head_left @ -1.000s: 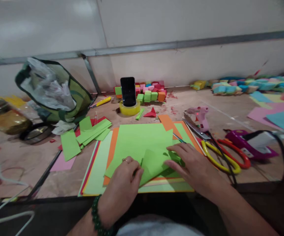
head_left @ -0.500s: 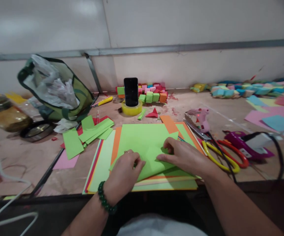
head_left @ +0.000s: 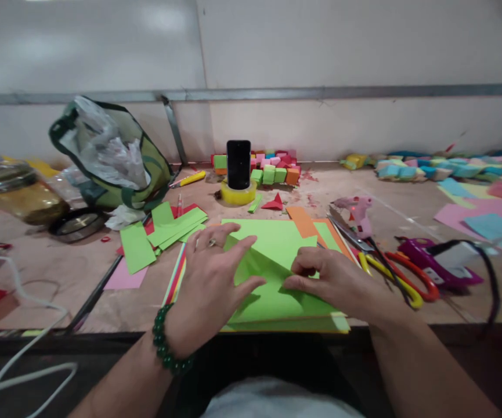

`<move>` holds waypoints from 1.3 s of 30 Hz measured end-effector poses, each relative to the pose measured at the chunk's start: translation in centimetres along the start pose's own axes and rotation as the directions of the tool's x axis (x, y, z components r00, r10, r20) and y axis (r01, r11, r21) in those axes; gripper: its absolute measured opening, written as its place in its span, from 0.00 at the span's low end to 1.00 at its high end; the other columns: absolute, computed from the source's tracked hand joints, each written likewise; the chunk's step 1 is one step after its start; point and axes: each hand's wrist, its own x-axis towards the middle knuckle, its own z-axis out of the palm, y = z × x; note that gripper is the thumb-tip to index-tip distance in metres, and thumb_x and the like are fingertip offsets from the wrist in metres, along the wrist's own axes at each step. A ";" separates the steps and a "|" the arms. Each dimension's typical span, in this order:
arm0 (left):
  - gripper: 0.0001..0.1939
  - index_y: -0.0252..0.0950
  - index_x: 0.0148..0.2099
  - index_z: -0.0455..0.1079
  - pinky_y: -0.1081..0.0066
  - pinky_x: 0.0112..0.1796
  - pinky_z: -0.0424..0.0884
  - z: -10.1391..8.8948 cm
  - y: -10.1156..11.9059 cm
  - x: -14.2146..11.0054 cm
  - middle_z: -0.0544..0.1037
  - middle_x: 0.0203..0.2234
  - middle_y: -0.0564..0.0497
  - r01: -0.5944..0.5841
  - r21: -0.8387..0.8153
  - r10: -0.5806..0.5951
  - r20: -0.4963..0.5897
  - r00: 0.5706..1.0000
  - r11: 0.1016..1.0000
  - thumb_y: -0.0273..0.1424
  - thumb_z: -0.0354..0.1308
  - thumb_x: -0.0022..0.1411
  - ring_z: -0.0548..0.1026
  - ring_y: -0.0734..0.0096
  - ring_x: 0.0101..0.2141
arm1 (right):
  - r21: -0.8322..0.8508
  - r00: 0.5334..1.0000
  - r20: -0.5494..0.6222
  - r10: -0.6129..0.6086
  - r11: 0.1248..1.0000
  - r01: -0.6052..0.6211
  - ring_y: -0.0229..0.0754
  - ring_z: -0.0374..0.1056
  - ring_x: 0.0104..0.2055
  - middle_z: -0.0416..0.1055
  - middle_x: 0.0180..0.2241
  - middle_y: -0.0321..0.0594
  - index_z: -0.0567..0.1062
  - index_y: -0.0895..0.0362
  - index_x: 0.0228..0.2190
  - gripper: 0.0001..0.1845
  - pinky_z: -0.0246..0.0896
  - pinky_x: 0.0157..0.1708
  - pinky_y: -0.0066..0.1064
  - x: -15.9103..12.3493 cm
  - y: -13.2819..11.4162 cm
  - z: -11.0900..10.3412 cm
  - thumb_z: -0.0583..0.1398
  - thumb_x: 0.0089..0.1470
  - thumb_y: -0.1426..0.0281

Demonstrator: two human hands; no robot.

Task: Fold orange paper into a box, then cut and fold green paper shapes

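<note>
A green sheet of paper (head_left: pixel 263 299) lies in front of me, partly lifted and curved, on a stack of coloured sheets (head_left: pixel 285 325). My left hand (head_left: pixel 213 273), with a ring and a green bead bracelet, is over the left part of the green sheet. Its fingers are spread, and whether they touch the paper is unclear. On the right, my right hand (head_left: pixel 331 278) has thumb and forefinger closed on the sheet's edge, the other fingers curled in. An orange strip (head_left: pixel 302 222) rests at the top of the stack, just beyond my right hand.
To the right lie scissors (head_left: pixel 390 276), a pink glue gun (head_left: pixel 355 212) and a purple tool (head_left: pixel 433 264). Green strips (head_left: pixel 174 229) and a bag (head_left: pixel 133 157) are on the left. A phone (head_left: pixel 238 165) stands in yellow tape (head_left: pixel 237 193), before small paper cubes (head_left: pixel 274 174).
My left hand has gone from curled on the paper's lower left to spread, farther up and left. The sheet now bends up between my hands. My right hand keeps its pinch.
</note>
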 end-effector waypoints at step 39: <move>0.07 0.33 0.30 0.71 0.78 0.26 0.60 -1.1 1.4 6.3 0.71 0.23 0.56 0.367 -0.705 0.015 0.473 0.881 0.607 0.32 0.63 0.51 0.64 0.79 0.24 | 0.787 0.772 -0.520 0.364 0.555 0.269 0.38 0.72 0.30 0.75 0.30 0.34 0.72 0.53 0.44 0.27 0.69 0.31 0.30 -1.4 1.1 -0.9 0.70 0.39 0.66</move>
